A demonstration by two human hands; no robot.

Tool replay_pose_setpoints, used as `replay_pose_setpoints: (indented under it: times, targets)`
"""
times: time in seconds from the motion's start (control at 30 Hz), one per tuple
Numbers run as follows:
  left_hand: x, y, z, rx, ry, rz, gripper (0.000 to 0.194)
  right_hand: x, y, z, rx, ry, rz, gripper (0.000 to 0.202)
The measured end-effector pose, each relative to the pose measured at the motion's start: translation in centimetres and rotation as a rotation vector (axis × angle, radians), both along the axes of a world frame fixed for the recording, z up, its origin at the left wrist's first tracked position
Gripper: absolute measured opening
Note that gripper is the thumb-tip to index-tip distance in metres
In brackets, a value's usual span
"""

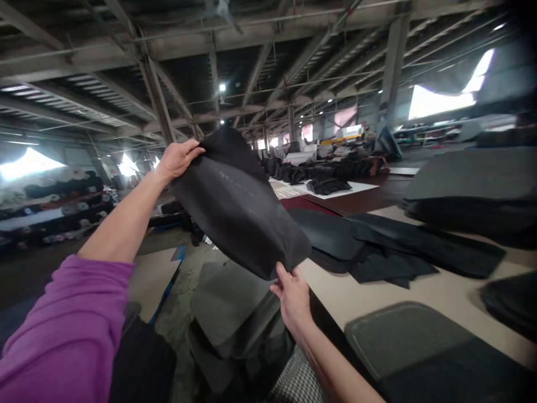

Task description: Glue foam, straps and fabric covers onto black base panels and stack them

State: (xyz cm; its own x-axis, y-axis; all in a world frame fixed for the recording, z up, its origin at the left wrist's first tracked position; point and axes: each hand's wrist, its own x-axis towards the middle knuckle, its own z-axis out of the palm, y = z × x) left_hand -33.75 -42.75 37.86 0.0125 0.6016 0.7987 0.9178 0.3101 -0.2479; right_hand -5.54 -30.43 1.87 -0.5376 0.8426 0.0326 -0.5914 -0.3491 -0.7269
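A dark, rounded fabric panel (239, 207) is stretched in the air between my two hands, with faint pale marks on its face. My left hand (178, 160) pinches its upper left edge, the arm raised and reaching forward. At the lower edge, near the bottom corner, my right hand (293, 296) grips the same panel between thumb and fingers. Below it lies a stack of dark grey panels (230, 308), partly covered by the held one and my right hand.
On the right, a beige table (335, 285) carries dark cut pieces (390, 246) and a grey-green panel stack (403, 336). A larger pile (470, 179) stands farther right. Fabric rolls (62, 201) line the left side. A low beige board (155, 274) with a blue edge lies left of centre.
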Motion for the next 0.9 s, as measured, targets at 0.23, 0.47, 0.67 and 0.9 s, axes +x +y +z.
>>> replay_pose_setpoints:
  times: [0.23,0.47,0.67,0.9]
  targets:
    - [1.3,-1.7,3.1,0.085,0.073,0.098,0.035,-0.6,-1.6,1.8,0.145,0.024,0.005,0.048]
    - [3.1,3.3,-2.1,0.127,-0.156,-0.129,0.035,7.7,1.6,2.4,0.247,0.015,-0.314,0.039]
    - [10.1,12.8,-12.9,-0.174,-0.826,-0.426,0.044,25.2,4.9,2.2,0.453,-0.361,-0.734,0.034]
    - [24.4,24.3,-27.5,-0.493,-1.05,-0.837,0.081,42.5,3.9,0.1,0.373,-0.761,-1.138,0.065]
